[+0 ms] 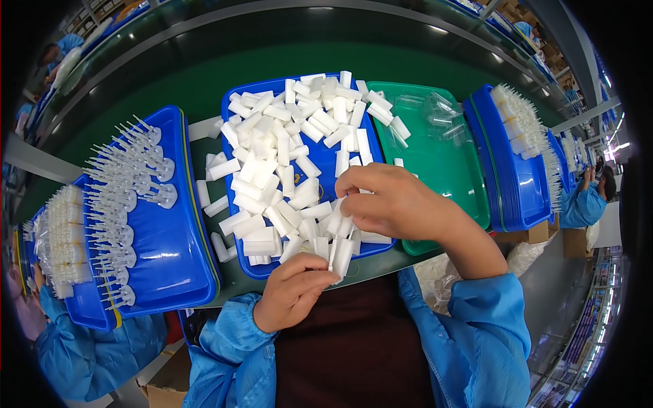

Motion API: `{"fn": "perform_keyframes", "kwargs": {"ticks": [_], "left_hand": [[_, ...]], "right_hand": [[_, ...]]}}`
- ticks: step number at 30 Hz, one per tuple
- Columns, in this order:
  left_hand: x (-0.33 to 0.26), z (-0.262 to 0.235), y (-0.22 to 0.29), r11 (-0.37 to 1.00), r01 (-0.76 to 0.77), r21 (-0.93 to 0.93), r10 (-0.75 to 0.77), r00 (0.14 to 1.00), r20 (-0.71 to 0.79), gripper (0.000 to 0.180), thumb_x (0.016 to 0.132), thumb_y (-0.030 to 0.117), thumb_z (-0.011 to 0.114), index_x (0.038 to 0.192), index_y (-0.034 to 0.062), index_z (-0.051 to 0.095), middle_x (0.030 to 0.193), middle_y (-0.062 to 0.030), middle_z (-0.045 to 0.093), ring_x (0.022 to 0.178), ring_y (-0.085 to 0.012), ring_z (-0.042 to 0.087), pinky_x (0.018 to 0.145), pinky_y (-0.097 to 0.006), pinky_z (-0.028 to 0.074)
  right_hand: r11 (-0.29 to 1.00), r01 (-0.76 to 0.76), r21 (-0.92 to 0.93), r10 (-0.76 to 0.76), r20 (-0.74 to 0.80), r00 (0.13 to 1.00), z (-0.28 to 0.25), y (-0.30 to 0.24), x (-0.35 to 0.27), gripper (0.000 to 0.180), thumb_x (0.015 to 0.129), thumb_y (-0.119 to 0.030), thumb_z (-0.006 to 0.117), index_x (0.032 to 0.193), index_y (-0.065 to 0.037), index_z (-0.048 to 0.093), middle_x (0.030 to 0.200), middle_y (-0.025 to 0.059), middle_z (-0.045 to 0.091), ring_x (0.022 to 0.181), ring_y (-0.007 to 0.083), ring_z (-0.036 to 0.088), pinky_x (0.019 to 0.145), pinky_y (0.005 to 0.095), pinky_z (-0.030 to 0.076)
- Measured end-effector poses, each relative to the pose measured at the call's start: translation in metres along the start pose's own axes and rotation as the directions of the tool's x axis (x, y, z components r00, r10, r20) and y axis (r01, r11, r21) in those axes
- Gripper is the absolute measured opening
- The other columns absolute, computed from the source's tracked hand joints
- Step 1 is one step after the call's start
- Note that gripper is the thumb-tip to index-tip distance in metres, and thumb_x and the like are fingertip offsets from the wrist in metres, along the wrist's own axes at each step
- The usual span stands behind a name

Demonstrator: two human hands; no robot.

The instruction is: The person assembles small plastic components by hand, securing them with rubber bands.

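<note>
Over the near edge of a blue tray (248,270), both my hands are closed in pinches around slim white pieces. My left hand (294,291) grips the lower end of a narrow white piece (332,253), thumb and forefinger pressed together. Just above and to the right, my right hand (384,200) has its fingertips on white material at the upper end. A white block (343,257) shows between the two hands; whether it is held or lies on the tray, I cannot tell. Many loose white oblong blocks (262,166) heap up in the tray.
To the right lies a green tray (435,204) with clear plastic pieces (443,112). Stacked blue trays (507,183) with white bristly parts stand beyond it. On the left, a blue tray (163,238) bears white stemmed parts (119,211). Another person's blue sleeve (95,347) shows at lower left.
</note>
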State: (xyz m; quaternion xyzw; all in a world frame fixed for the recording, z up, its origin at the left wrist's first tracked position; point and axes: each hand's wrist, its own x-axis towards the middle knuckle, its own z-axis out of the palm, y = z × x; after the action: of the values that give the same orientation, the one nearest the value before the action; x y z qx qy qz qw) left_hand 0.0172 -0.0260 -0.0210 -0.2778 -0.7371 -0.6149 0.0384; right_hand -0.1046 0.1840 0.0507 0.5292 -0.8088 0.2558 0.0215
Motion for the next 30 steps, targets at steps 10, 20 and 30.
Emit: {"fn": "perform_keyframes", "kwargs": {"ticks": [10,20,30], "left_hand": [[0.0,0.001,0.0,1.0,-0.002,-0.004,0.002,1.0,0.021,0.027,0.075,-0.007,0.061,0.099,0.0033,0.065,0.093,-0.0116,0.057,0.079,-0.0264,0.058,0.067,-0.031,0.047],[0.001,0.002,0.0,1.0,-0.006,0.0,0.006,1.0,0.03,0.028,0.075,-0.007,0.061,0.1,0.0034,0.065,0.095,-0.0124,0.056,0.08,-0.0273,0.058,0.067,-0.032,0.047],[-0.004,0.009,-0.001,0.999,0.011,-0.047,-0.016,0.995,-0.1,0.024,0.075,-0.006,0.067,0.097,0.0044,0.065,0.107,-0.0117,0.053,0.073,-0.0179,0.057,0.064,-0.027,0.046]], "right_hand": [[0.991,-0.004,0.136,0.004,0.0,1.0,-0.006,-0.001,-0.006,0.02,0.065,-0.001,0.072,0.08,-0.006,0.061,0.1,0.007,0.06,0.078,0.0215,0.061,0.066,0.0321,0.051],[0.973,-0.06,0.224,0.035,0.111,0.993,-0.008,-0.012,-0.011,0.017,0.069,-0.001,0.069,0.085,-0.004,0.064,0.1,0.0096,0.063,0.084,0.0253,0.064,0.07,0.0345,0.052],[0.711,-0.271,0.649,0.196,0.187,0.962,0.0,-0.001,-0.012,0.012,0.071,0.0,0.075,0.08,-0.005,0.07,0.084,0.0062,0.069,0.08,0.0202,0.067,0.071,0.0292,0.052]]}}
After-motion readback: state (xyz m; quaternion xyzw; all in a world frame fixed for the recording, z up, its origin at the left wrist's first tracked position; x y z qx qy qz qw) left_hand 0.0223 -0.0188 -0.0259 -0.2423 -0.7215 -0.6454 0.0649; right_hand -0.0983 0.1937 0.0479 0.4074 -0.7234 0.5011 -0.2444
